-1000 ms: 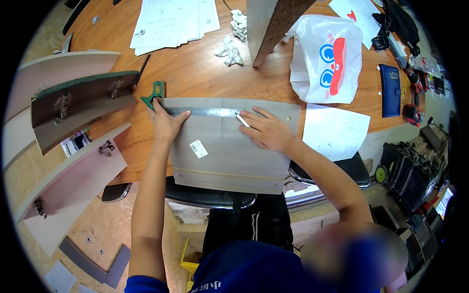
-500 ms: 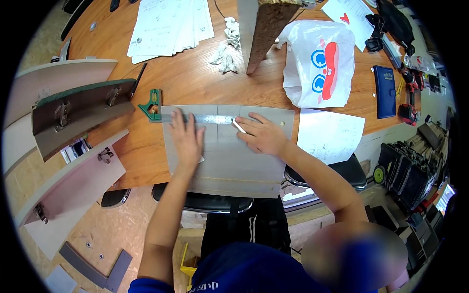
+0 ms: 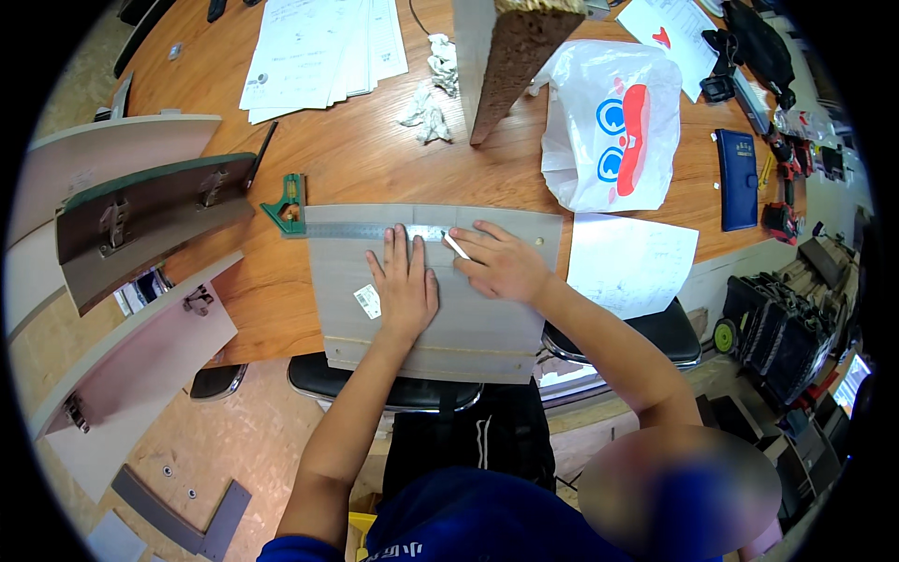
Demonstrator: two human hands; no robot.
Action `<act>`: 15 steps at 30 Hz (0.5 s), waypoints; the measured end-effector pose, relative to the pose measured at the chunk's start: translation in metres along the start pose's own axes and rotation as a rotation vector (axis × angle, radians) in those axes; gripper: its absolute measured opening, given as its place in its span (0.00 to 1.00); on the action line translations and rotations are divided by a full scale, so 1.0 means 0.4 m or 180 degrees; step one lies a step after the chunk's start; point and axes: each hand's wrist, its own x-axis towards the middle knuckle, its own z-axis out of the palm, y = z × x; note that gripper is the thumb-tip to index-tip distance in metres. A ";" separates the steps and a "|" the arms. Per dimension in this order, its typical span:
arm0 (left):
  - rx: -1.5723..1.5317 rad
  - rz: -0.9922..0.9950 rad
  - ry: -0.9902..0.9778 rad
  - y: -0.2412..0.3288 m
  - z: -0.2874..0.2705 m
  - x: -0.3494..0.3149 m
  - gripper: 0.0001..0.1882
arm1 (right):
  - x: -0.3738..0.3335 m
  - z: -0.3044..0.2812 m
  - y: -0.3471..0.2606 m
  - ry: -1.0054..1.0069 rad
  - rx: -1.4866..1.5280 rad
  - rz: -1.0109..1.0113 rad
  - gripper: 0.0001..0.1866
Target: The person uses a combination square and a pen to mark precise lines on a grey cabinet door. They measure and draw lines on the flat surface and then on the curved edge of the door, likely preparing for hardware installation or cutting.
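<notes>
A grey board (image 3: 468,323) lies flat at the table's front edge. Across its far part runs the steel ruler (image 3: 351,230) of a combination square, whose green head (image 3: 286,208) rests at the board's left edge. My left hand (image 3: 405,286) lies flat on the board, fingers stretched, its fingertips at the ruler's near edge. My right hand (image 3: 506,265) pinches a slim white pen-like stick (image 3: 455,245), whose tip is by the ruler's right end. A small white label (image 3: 367,302) sticks to the board, left of my left hand.
At the far side stands an upright board with a rough brown edge (image 3: 520,61). Right of it lie a white plastic bag (image 3: 609,126), a written sheet (image 3: 632,267) and a blue notebook (image 3: 738,178). Panels with hinges (image 3: 150,220) stand at left. Papers (image 3: 323,56) lie at the far left.
My left hand has slid right along the ruler, towards my right hand, uncovering the white label. My right hand with the white stick has stayed nearly in place.
</notes>
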 end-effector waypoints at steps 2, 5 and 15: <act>-0.0055 0.0043 0.0087 0.022 0.014 -0.002 0.35 | 0.003 0.001 -0.001 0.0019 0.0020 -0.0005 0.14; -0.0073 0.0009 0.0236 0.038 0.025 -0.007 0.35 | 0.009 -0.005 0.003 0.0105 0.0221 0.0046 0.15; -0.0064 0.0016 0.0335 0.043 0.023 -0.004 0.34 | 0.108 -0.025 0.056 0.0713 0.2780 0.2063 0.14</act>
